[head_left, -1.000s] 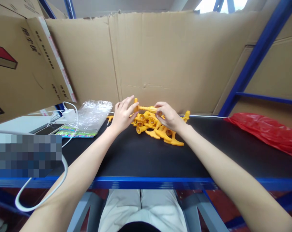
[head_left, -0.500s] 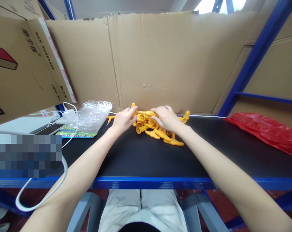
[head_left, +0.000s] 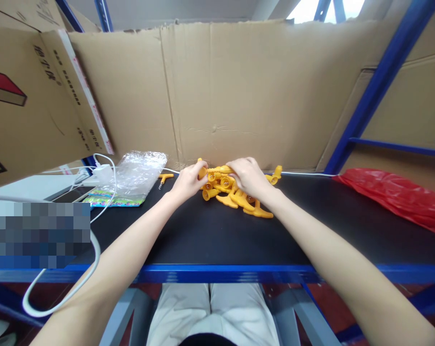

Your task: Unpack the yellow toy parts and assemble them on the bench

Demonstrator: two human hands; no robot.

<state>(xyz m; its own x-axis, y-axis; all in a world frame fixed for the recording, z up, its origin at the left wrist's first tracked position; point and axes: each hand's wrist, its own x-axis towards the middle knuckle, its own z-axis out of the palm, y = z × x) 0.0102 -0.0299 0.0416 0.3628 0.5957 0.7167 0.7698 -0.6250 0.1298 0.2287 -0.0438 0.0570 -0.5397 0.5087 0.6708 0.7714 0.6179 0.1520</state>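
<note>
Left of everything there's a crinkly plastic bag (head_left: 140, 174) on the black worktop (head_left: 203, 235). Left hand (head_left: 187, 181) is pinching one end of a yellow plastic piece (head_left: 217, 169), right hand (head_left: 249, 177) closed over the other, above the pile of yellow parts (head_left: 235, 197) mid-worktop. Looks light, stiff, slick; I'd grip the flared ends.

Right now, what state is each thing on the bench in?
left hand: closed on one end of a yellow part
right hand: fingers curled on the yellow pile
yellow parts: heaped, loose
lone yellow piece: lying apart, left of pile
clear plastic bag: crumpled, lying flat
red bag: lying flat at the right
</note>
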